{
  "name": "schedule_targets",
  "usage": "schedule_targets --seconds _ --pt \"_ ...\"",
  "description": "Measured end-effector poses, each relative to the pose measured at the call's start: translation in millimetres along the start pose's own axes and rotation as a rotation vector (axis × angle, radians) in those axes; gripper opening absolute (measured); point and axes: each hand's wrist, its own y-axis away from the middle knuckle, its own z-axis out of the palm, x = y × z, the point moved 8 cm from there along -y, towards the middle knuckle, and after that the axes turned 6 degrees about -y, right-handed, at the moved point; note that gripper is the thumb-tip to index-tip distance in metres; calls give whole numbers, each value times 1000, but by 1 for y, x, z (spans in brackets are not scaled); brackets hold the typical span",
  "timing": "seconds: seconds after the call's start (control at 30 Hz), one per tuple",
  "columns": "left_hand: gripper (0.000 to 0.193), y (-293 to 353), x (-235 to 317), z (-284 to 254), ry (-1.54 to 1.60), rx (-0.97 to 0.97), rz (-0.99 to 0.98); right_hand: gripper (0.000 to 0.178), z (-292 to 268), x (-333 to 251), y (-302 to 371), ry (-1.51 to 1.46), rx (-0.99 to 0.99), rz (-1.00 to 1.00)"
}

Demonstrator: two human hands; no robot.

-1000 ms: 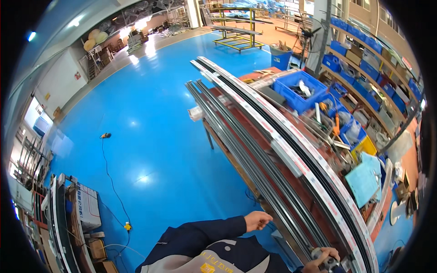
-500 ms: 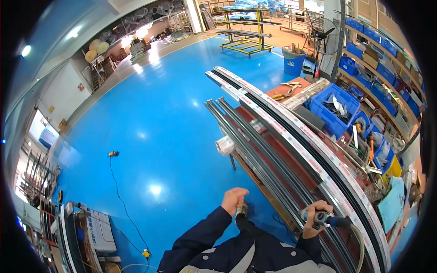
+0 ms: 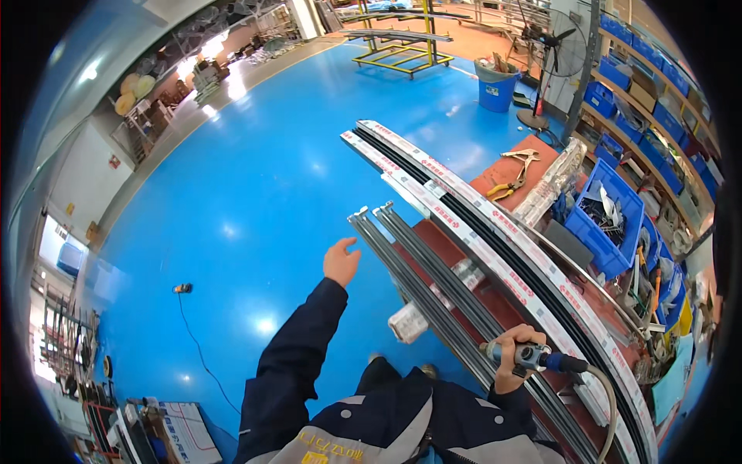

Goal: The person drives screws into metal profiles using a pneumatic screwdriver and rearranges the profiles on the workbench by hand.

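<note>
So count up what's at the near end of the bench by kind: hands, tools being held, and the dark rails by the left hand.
Hands: 2, the left hand raised open and the right hand gripping.
Air tool with hose: 1.
Dark metal rails: 2.
Total: 5.

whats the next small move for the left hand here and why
Probably bring the left hand right and down onto the dark metal rails. It hangs open in the air beside their near ends, touching nothing, while the right hand grips an air tool over them.
</note>
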Motion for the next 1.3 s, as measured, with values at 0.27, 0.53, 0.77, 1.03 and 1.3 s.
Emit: schedule_targets --seconds 0.27,0.53,0.77,1.03,1.3 --pt "41 -186 29 97 -403 -358 339 20 54 50 4 223 418 115" --pt "31 -188 22 134 -170 -645 393 18 93 63 21 346 724 148" --pt "21 -101 44 184 246 -981 621 17 90 71 8 384 785 156" --pt "21 10 80 178 429 -1337 -32 16 65 66 4 327 765 121" --pt "42 23 75 192 498 -1480 -235 18 44 77 15 238 787 133"
